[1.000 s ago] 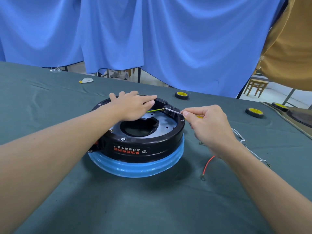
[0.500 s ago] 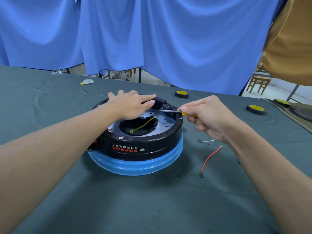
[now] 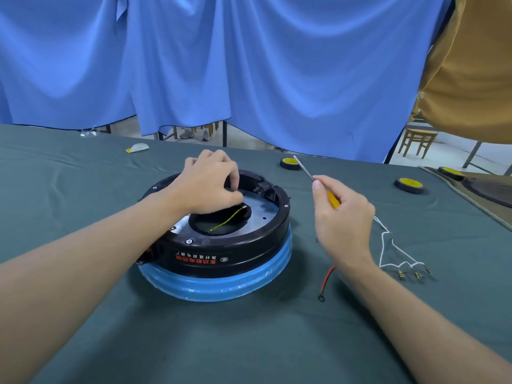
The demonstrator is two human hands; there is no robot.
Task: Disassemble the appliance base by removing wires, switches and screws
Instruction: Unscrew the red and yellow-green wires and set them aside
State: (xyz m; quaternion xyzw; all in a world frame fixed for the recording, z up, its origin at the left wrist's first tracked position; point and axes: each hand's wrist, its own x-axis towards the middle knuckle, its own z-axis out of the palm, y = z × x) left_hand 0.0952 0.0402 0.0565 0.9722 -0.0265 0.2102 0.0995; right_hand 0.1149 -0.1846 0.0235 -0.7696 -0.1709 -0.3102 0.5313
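- Two hands are at work: the left hand (image 3: 210, 187) reaches down over the far rim of the appliance base (image 3: 219, 234), its fingers (image 3: 234, 176) curled and pinched together inside the ring; what they pinch, if anything, is hidden under the hand, so I cannot tell.
- One tool is out: the right hand (image 3: 342, 217) is clenched around a screwdriver (image 3: 315, 181) by its yellow handle, shaft tilted up and away, clear of the base.
- Sitting mid-table, upside down on the green-covered table (image 3: 249, 342), the base shows a black plastic ring over a blue-wrapped lower band. It looks rigid and fairly weighty, unlikely to slide by itself, though the film on the band may be slick; the black rim is probably the surest place to steady it.
- Inside the central opening a yellow-green wire (image 3: 227, 221) lies loose at its near end, while its far end runs up beneath the left hand. It should be light and limp; taking it close to its terminal, not mid-length, looks wiser, since pulling on the insulation could tear it.
- A black plug socket (image 3: 263, 188) sits at the far inner wall, with small screws spaced around the rim; those are tiny and would roll away easily.
- Beside the base to the right, a red wire (image 3: 327, 281) and a bundle of white wires (image 3: 393, 245) with metal terminals lie on the cloth, apart from the base.
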